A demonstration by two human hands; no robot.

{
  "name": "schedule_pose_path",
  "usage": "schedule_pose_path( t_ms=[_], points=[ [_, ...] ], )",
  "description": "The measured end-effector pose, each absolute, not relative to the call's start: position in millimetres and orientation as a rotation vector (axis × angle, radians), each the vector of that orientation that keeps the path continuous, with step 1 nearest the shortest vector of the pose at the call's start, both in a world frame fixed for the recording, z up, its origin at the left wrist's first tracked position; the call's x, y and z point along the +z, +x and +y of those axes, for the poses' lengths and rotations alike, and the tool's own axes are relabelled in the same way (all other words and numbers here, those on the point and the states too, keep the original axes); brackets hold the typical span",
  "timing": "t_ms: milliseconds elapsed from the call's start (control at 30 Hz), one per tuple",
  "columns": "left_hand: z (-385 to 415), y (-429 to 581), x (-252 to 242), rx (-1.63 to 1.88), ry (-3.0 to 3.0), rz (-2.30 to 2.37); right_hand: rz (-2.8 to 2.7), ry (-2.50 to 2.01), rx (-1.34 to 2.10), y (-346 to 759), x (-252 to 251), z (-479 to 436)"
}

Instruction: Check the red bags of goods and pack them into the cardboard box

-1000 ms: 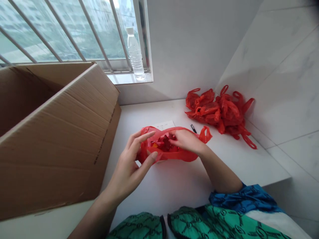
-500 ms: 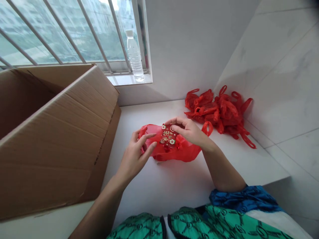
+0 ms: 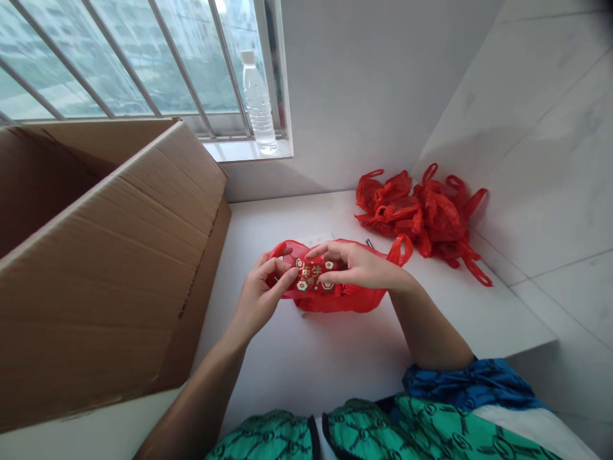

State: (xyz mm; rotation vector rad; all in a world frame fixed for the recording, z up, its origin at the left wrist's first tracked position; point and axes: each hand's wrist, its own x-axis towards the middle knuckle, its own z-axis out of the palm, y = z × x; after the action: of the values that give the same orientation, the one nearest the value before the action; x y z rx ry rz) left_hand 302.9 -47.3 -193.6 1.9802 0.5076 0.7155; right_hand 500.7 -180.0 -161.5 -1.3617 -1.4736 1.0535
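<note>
A small red packet (image 3: 313,281) with gold characters and pale flowers is turned sideways over a red plastic bag (image 3: 361,300). My left hand (image 3: 258,291) pinches its left end between thumb and fingers. Around the packet's upper and right sides is my right hand (image 3: 359,265), its thumb and fingers apart; whether it touches the packet is hard to tell. The bag lies spread on the white table (image 3: 287,364) beneath both hands, one handle loop sticking out at the right.
A large open cardboard box (image 3: 119,268) stands at the left. Several red knotted bags (image 3: 421,211) are heaped against the wall at the back right. A clear bottle (image 3: 258,108) is on the window sill. Paper (image 3: 316,240) and a pen tip (image 3: 369,243) show behind the bag.
The packet has turned from upright to sideways and shifted slightly left and down. My left hand has closed on its end, while the fingers of my right hand have loosened.
</note>
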Motion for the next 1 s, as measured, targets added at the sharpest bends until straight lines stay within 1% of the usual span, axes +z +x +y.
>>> schedule_pose_path(
  t_ms=[233,733,1000],
  points=[
    [-50.8,302.7,-197.1,0.786,1.989,0.475,-1.549,-1.470,0.936,489.1,-161.9,-173.4],
    [-51.4,304.9,-203.6,0.794,1.967,0.474,-1.441,-1.367,1.038,489.6,-166.8,-169.1],
    [-54.5,305.8,-201.6,0.806,2.044,0.490,-1.504,-1.544,0.890,483.1,-164.0,-170.5]
  ],
)
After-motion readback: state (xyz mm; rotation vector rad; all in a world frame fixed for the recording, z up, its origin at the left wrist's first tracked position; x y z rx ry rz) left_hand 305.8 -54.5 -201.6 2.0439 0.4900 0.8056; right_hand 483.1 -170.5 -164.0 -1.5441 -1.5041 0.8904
